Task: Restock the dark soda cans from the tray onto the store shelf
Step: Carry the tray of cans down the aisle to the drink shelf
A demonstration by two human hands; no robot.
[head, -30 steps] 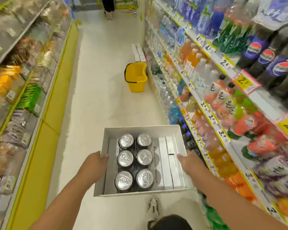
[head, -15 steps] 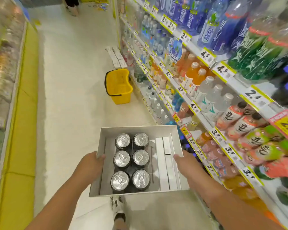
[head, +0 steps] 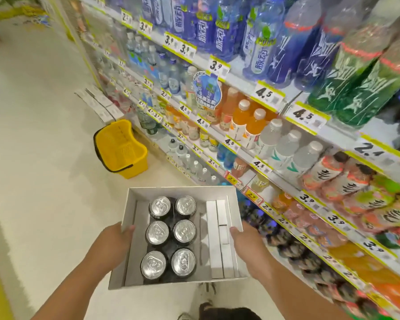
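Head: six cans (head: 171,236), one tray (head: 183,190).

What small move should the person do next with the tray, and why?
Probably set the tray down first. Both the left hand and the right hand grip its sides, so neither is free, and all six dark soda cans sit inside it.

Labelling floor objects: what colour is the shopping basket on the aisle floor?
Yellow with a black handle; the shopping basket shows in the head view.
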